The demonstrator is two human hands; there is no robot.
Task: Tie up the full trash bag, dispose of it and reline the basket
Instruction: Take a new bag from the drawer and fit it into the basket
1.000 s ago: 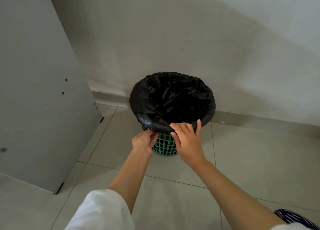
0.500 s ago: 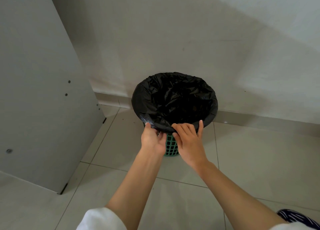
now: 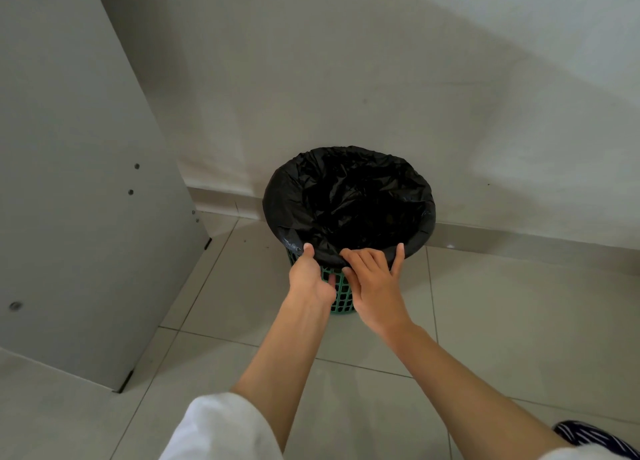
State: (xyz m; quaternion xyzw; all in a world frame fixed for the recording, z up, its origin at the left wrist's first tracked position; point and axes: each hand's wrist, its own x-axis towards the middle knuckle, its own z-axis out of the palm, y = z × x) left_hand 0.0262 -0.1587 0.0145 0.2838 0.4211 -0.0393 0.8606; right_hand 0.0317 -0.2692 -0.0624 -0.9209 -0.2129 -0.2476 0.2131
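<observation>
Apparently either first or last step, can't tell: trash bag (image 3: 349, 196) untied, cuffed over basket (image 3: 341, 295) beside wall. Your left hand (image 3: 309, 279) pinches cuff; right hand (image 3: 375, 286) hooks it.

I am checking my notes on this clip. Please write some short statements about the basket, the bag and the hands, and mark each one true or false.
1. The black bag lines the green basket, and its edge is folded over the rim. True.
2. The bag's mouth is tied shut. False: it is wide open, with no knot.
3. The left hand and the right hand are both at the near side of the rim, on the bag's edge. True.
4. The basket stands on a table. False: it stands on the tiled floor, close to the white wall.
</observation>
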